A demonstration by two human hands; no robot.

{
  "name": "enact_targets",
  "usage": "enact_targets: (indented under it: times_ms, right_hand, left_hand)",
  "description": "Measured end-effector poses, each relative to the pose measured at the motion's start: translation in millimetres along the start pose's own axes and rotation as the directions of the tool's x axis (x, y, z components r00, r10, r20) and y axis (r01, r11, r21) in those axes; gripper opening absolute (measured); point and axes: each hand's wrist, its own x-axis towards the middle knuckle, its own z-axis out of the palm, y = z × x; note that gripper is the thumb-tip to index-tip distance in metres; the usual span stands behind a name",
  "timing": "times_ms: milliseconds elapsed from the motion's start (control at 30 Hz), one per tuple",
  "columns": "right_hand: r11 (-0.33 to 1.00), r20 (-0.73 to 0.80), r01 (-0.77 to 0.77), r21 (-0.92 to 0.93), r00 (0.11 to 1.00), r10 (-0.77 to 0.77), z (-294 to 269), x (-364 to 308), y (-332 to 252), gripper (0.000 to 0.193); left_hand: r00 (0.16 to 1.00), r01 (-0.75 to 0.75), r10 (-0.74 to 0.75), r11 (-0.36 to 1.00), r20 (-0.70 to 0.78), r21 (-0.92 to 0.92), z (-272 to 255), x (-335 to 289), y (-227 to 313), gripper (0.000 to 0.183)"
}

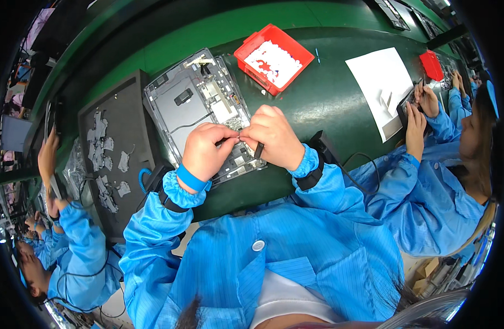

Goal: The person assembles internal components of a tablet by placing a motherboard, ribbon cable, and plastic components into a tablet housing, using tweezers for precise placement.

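An opened grey device chassis (175,109), looking like a laptop or tablet shell, lies tilted on the green table with circuit boards and a black cable exposed. Over its near right part, my left hand (207,151) is closed in a pinch. The fingertips of my right hand (271,137) meet it there, also pinched. Whatever sits between the fingertips is too small to name. A short black stick-like tool (258,151) pokes out from under my right hand's curled fingers. A blue band circles my left wrist.
Left of the chassis stands a dark tray (137,131) with several crumpled grey pieces (98,134). A red bin (302,55) of small white pieces is beyond my right hand. White paper (372,71) lies farther right. Co-workers in blue sit on both sides; one handles a dark device.
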Motion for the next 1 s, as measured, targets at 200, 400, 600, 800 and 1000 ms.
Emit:
enact_targets:
  times_ms: [200,400,600,800,1000]
  right_hand:
    - [0.996,0.041,0.004,0.091,0.999,-0.008,-2.3,5.8,10.3,0.016]
    - [0.999,0.097,0.039,0.027,0.994,-0.042,-4.3,14.6,12.7,0.013]
    - [0.956,-0.209,-0.037,-0.292,0.978,-0.026,-30.6,34.1,34.1,0.015]
    - [0.723,-0.282,-0.234,-0.650,0.958,0.056,-43.4,56.4,61.1,0.012]
    - [0.866,-0.304,-0.365,0.341,0.829,0.469,-60.5,30.2,32.5,0.008]
  left_hand:
    - [0.995,0.100,-0.097,0.990,0.036,-0.098,0.2,4.0,-3.1,0.013]
    - [0.992,0.123,-0.121,0.989,0.033,-0.076,0.1,9.2,-0.4,0.015]
    - [0.993,0.113,-0.112,0.992,0.032,-0.054,1.4,9.9,0.8,0.013]
    - [0.998,0.038,-0.040,0.998,0.041,0.052,-1.4,9.9,7.1,0.012]
    - [0.974,-0.225,0.228,0.960,-0.001,0.166,-6.9,5.3,12.3,0.019]
